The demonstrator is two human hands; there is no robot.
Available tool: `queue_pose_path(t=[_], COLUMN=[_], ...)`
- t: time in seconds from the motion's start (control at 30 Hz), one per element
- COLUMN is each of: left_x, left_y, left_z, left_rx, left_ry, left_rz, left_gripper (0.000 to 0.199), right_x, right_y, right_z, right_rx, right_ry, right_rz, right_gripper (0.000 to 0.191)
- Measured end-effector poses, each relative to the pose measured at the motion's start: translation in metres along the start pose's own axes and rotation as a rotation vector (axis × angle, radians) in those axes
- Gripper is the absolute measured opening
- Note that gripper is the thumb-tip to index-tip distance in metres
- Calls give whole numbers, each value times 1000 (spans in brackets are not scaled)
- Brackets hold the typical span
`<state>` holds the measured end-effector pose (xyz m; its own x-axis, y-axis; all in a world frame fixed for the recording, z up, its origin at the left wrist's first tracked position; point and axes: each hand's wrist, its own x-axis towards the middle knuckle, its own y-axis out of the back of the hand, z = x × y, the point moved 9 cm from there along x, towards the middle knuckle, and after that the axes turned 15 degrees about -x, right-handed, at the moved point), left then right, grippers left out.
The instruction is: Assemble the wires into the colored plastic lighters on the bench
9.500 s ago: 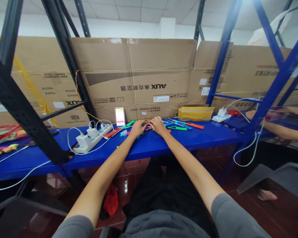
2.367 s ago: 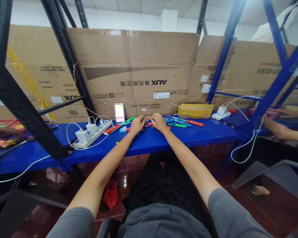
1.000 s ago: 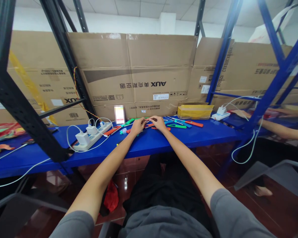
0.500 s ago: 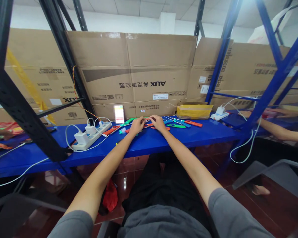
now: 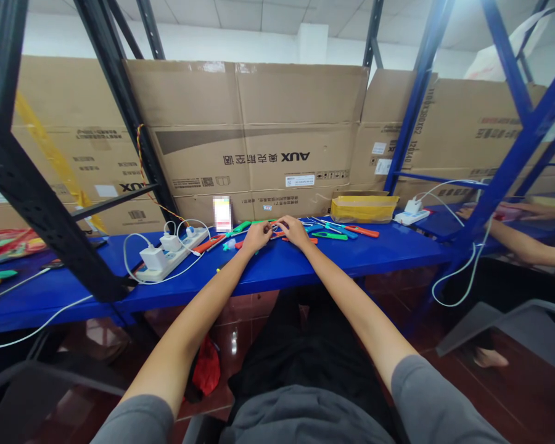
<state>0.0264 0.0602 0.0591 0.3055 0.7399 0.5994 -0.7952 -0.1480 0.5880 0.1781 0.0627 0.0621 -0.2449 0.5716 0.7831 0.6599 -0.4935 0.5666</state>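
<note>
Blue table (image 5: 374, 250), cluttered around the fingertips. Left hand (image 5: 258, 237) and right hand (image 5: 294, 231) curl inward near its back, tips almost meeting; can't tell which fingers actually pinch the small part (image 5: 274, 227) between them. Orange-handled tool (image 5: 361, 230) and green-handled tool (image 5: 329, 235) lie near, right of the hands. Risk: loose pinch could drop the part into that clutter. Part looks thin, pale-reddish; detail unreadable.

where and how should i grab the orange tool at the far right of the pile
Probably across the middle of the orange tool's handle, from above and the right: that broad end lies flat and points outward, while its other end seems to run left among the other tools.
</note>
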Motion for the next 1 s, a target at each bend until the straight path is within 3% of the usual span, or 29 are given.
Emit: queue_pose_path(t=[0.33, 0.6, 0.77, 1.0], left_x=[1, 0, -1, -1], left_y=[-1, -1, 0, 1], left_z=[2, 5, 8, 7], left_rx=[9, 32, 46, 46], left_ry=[-41, -60, -68, -69], left_rz=[-15, -30, -29, -21], left_gripper=[16, 16, 17, 17], right_x=[1, 1, 0, -1], right_y=[-10, -9, -15, -18], right_z=[5, 11, 10, 13], right_rx=[83, 219, 337, 397], right_ry=[-55, -118, -130, -149], right_rz=[-69, -43, -108, -127], right_gripper=[16, 22, 27, 23])
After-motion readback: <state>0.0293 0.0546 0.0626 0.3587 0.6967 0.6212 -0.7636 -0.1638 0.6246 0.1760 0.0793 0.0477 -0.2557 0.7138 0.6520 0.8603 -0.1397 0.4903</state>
